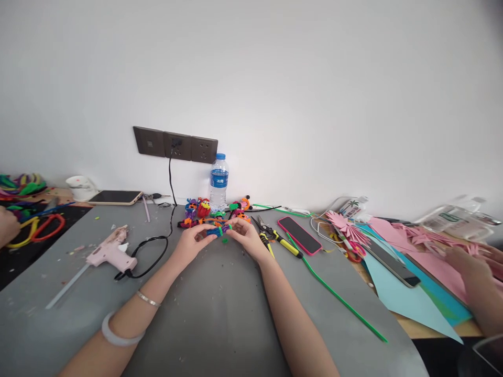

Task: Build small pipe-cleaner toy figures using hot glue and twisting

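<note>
Above the grey mat, a small blue-and-green pipe-cleaner figure (pixel 220 230) is pinched at its two ends. My left hand (pixel 196 242) grips its left side, thumb and fingers closed. At the other end, my right hand (pixel 247 236) holds it between closed fingertips. Just behind my hands stand several colourful pipe-cleaner figures (pixel 203 208). Black-and-yellow pliers (pixel 281 238) lie right of my right hand, beside a long green pipe cleaner (pixel 338 296).
A pink glue gun (pixel 112 254) lies at left, its black cord plugged into the wall socket (pixel 176 146). A water bottle (pixel 219 183) stands by the wall. A pink-cased phone (pixel 299 235) lies right. Other people's hands appear at left (pixel 8 228) and over pink paper at right (pixel 469 264).
</note>
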Available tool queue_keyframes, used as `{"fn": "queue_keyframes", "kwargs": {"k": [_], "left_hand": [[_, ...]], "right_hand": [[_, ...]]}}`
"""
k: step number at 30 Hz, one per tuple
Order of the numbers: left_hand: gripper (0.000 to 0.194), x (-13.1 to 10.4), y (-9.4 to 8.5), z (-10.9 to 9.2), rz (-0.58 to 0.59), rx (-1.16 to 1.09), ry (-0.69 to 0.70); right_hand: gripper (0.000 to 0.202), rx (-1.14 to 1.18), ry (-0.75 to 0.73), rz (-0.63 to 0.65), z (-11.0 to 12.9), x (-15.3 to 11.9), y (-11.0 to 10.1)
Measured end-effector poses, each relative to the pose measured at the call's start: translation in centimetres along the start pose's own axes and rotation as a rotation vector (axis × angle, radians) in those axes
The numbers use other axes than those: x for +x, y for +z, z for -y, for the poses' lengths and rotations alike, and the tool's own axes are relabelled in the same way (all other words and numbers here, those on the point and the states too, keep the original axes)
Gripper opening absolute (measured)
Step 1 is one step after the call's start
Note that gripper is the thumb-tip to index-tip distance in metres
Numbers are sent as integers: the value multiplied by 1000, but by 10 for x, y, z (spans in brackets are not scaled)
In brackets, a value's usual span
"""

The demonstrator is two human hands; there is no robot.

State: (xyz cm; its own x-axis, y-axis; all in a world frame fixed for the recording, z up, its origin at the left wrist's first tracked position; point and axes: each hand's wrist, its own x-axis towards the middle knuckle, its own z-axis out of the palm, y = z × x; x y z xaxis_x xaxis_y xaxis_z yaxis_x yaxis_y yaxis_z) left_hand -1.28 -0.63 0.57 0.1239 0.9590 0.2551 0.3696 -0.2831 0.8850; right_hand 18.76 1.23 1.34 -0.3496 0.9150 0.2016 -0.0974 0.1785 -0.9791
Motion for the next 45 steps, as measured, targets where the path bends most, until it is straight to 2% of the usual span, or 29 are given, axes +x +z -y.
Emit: {"fn": "queue_keyframes", "kwargs": {"k": [7, 12, 17, 22, 36, 45], "left_hand": [[31, 0, -1, -1, -9, 56, 36], [33, 1, 2, 4, -30, -47, 65], [27, 1, 2, 8, -16, -2, 63], [26, 1, 1, 7, -31, 0, 64], [27, 0, -1, 1, -82, -27, 28], [26, 1, -1, 0, -100, -19, 46]], "right_hand": [[25, -8, -15, 19, -4, 1, -1], [45, 6, -25, 3, -3, 1, -2], [32, -2, -51, 13, -2, 1, -3], [31, 41, -65, 23, -5, 2, -4], [48, 78, -122, -30, -11, 4, -1], [51, -39, -173, -95, -12, 5, 0]]}}
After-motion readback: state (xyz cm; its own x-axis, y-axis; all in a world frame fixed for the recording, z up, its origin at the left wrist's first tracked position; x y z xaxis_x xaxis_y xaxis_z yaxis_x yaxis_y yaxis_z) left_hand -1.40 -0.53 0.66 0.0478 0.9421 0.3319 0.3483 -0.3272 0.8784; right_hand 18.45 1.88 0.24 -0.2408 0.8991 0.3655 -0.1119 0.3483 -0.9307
